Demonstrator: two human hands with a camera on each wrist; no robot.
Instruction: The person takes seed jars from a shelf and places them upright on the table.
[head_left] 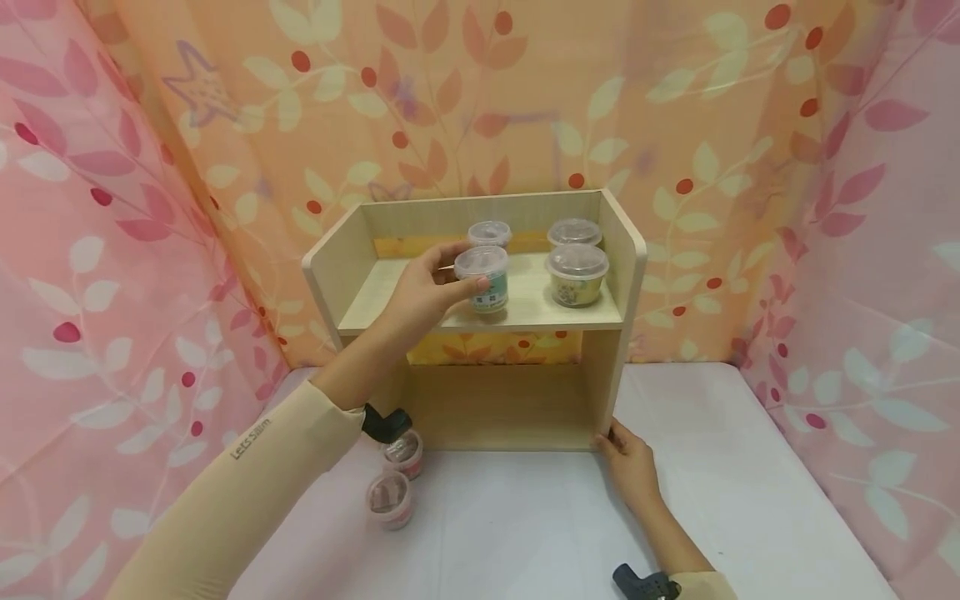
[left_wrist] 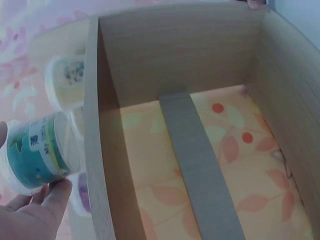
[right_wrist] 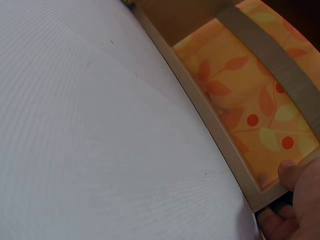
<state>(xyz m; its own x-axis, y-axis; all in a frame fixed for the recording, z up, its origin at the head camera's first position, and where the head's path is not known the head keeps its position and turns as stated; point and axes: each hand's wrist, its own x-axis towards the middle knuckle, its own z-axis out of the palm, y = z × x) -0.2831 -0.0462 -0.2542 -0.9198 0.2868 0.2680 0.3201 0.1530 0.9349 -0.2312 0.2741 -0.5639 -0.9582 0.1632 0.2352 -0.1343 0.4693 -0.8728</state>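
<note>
My left hand (head_left: 426, 290) grips a clear lidded plastic tub with a teal label (head_left: 489, 287) at the front of the upper board of a small wooden shelf (head_left: 540, 327). In the left wrist view the teal-labelled tub (left_wrist: 37, 152) lies between thumb and fingers, just outside the board's front edge. Behind it stands another lidded tub (head_left: 489, 233). On the right of the same board, a yellow tub (head_left: 576, 279) sits in front of a similar one (head_left: 574, 232). Low on the shelf, my right hand (head_left: 633, 471) holds the front edge of the right side panel (right_wrist: 272, 195), thumb inside and fingers outside.
Two pink lidded tubs, a nearer one (head_left: 389, 500) and a farther one (head_left: 405, 454), stand on the white tabletop (head_left: 510, 525) by the shelf's front left. A slat (left_wrist: 200, 160) crosses the lower compartment's back. Floral curtains (head_left: 847, 208) enclose the table at the back and sides.
</note>
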